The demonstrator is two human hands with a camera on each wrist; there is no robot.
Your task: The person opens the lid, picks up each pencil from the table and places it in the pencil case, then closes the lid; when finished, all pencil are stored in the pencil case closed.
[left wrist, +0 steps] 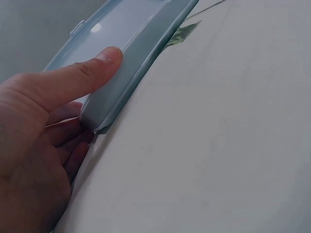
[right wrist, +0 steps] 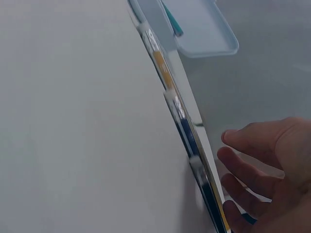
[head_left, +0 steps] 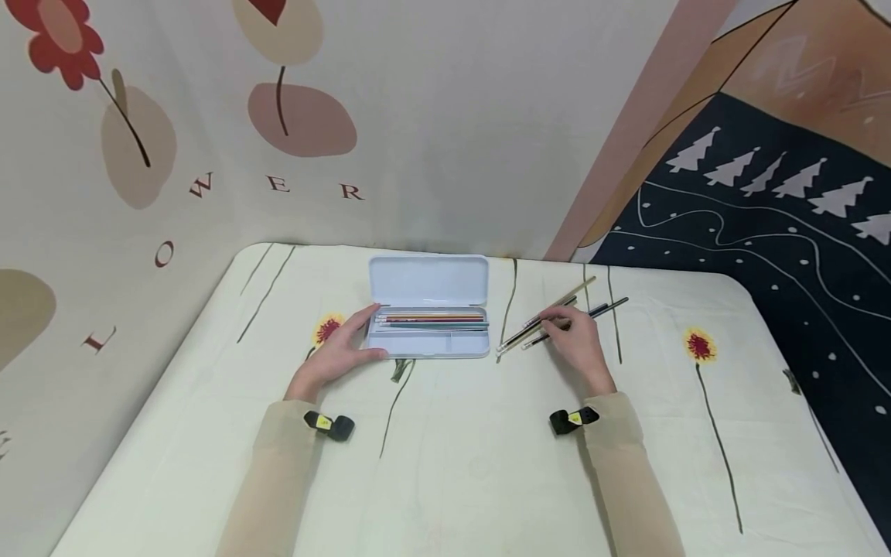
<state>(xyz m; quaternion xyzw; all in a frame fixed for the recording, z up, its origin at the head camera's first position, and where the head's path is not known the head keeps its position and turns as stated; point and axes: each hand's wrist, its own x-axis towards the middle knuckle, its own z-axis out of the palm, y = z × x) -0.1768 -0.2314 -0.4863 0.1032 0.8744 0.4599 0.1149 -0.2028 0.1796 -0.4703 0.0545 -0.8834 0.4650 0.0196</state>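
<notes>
A pale blue pencil case (head_left: 428, 355) lies with its lid (head_left: 428, 280) raised at the back. Several coloured pencils (head_left: 435, 318) rest lengthwise inside it. My left hand (head_left: 337, 352) grips the case's left end; the left wrist view has the thumb over the rim and the other fingers against the end wall. To the right, several loose pencils (head_left: 518, 336) with pale eraser ends lie slantwise on the cloth. Over them is my right hand (head_left: 578, 340). Its fingers (right wrist: 248, 165) are loosely bent beside the pencils in the right wrist view, with a gap between thumb and forefinger.
A white cloth with printed flowers (head_left: 699, 345) covers the table. Behind it hangs a pale printed curtain (head_left: 445, 155); dark fabric with white trees (head_left: 786, 186) is on the right. Each sleeve carries a small black wrist camera (head_left: 334, 427).
</notes>
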